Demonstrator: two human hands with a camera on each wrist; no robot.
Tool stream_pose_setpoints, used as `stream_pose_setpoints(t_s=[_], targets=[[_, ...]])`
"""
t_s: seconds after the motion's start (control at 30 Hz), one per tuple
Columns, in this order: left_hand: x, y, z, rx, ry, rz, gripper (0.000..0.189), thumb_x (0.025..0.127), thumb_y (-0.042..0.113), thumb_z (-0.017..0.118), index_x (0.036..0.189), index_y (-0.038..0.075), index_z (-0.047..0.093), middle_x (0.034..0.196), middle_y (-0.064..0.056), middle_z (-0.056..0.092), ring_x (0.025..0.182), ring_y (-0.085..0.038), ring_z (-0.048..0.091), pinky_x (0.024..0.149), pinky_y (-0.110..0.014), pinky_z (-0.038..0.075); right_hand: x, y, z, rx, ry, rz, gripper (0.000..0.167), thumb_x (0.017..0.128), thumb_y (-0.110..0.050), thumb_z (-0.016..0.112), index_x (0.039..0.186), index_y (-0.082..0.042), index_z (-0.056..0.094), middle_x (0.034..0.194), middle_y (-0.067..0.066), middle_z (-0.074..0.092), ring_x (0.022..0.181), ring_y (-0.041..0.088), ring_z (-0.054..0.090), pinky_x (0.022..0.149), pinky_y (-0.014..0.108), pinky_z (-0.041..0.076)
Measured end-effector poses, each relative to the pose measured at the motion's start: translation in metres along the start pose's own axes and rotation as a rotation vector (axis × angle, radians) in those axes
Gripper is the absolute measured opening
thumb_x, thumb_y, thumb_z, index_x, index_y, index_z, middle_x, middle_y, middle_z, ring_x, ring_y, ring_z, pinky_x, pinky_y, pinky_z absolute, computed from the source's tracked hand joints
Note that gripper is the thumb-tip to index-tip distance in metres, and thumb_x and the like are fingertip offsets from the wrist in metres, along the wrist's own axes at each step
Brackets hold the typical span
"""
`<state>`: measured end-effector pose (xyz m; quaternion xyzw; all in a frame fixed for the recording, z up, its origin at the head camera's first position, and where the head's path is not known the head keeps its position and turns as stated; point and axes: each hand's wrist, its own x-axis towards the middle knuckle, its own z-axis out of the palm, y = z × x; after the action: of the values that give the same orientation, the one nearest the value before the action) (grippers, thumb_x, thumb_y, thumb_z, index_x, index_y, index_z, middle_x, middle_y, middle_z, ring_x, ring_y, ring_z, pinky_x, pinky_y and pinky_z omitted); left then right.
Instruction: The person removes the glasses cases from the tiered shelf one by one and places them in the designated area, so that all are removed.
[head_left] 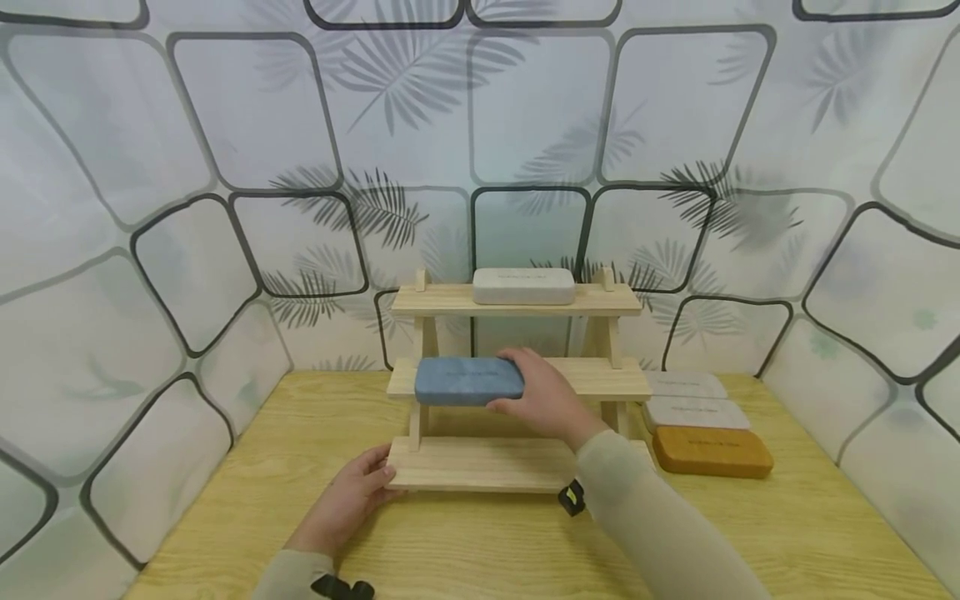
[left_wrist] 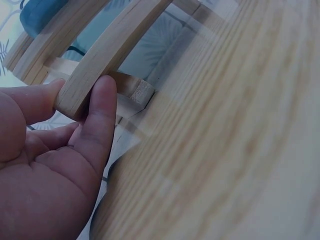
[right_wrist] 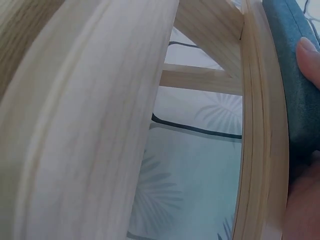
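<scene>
A three-tier wooden display stand (head_left: 480, 463) stands on the table. On its middle shelf lies a blue glasses case (head_left: 467, 382), whose right end my right hand (head_left: 546, 395) grips between thumb and fingers. The right wrist view shows part of that hand (right_wrist: 307, 200) against the blue case (right_wrist: 290, 75). My left hand (head_left: 352, 497) pinches the left end of the bottom shelf, thumb on one face and fingers on the other, as the left wrist view shows for the hand (left_wrist: 60, 160) and the shelf (left_wrist: 100, 62). A white case (head_left: 523, 287) sits on the top shelf.
Right of the stand, an orange case (head_left: 712, 452) lies on the wooden table (head_left: 465, 550), with a white case (head_left: 696, 413) and a greyish case (head_left: 686, 384) behind it. A patterned curtain (head_left: 405, 125) encloses the table at the back and sides.
</scene>
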<state>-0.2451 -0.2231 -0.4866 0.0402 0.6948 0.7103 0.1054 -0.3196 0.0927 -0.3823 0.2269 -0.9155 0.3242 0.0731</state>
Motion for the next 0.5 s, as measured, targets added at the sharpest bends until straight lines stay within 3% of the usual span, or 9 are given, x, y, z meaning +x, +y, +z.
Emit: stream_pose_setpoints(t_s=[0.5], targets=[[0.002, -0.003, -0.001, -0.013, 0.0, -0.002, 0.055, 0.108, 0.008, 0.046, 0.152, -0.015, 0.023, 0.148, -0.039, 0.035, 0.126, -0.036, 0.052, 0.099, -0.042, 0.054, -0.018, 0.017, -0.006, 0.006, 0.062, -0.053, 0.079, 0.084, -0.05, 0.081, 0.148, -0.016, 0.049, 0.149, 0.004, 0.048, 0.134, 0.029, 0.048, 0.108, 0.053, 0.043]])
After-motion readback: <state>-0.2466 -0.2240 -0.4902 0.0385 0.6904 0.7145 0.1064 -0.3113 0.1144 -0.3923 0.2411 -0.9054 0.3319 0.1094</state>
